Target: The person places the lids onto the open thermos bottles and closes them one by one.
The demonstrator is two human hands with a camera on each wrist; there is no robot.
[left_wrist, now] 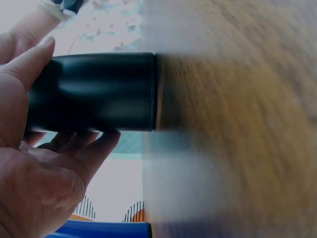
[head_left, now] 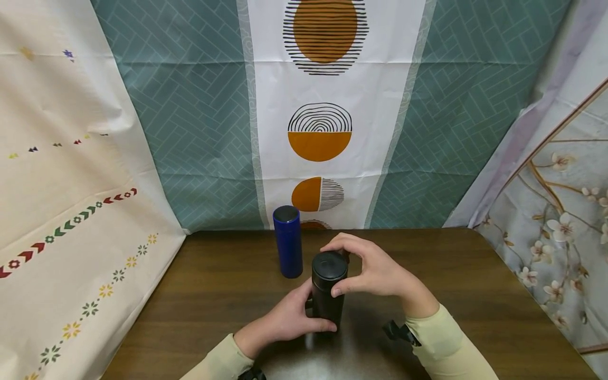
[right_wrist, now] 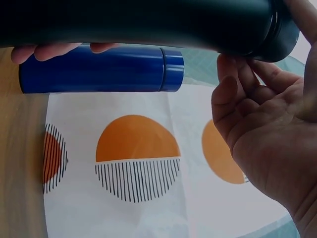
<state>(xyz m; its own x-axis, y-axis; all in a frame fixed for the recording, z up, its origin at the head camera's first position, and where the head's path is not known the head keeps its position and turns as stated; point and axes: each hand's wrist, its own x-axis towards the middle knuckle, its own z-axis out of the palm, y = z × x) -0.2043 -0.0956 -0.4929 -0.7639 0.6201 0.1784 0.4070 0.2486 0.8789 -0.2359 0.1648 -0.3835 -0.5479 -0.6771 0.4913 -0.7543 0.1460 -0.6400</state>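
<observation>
A black thermos flask stands upright on the wooden table. My left hand grips its lower body, the thumb lying across the near side. Around the black lid at the top curl the thumb and fingers of my right hand. The right wrist view shows a narrow seam between the lid and the body. In the left wrist view the flask's base meets the tabletop. Behind it and slightly left stands a blue thermos flask with a dark top, touched by neither hand.
The dark wooden table ends at a patterned teal and white curtain behind it. A cream embroidered cloth hangs on the left, a floral cloth on the right. Each wrist wears a dark strap.
</observation>
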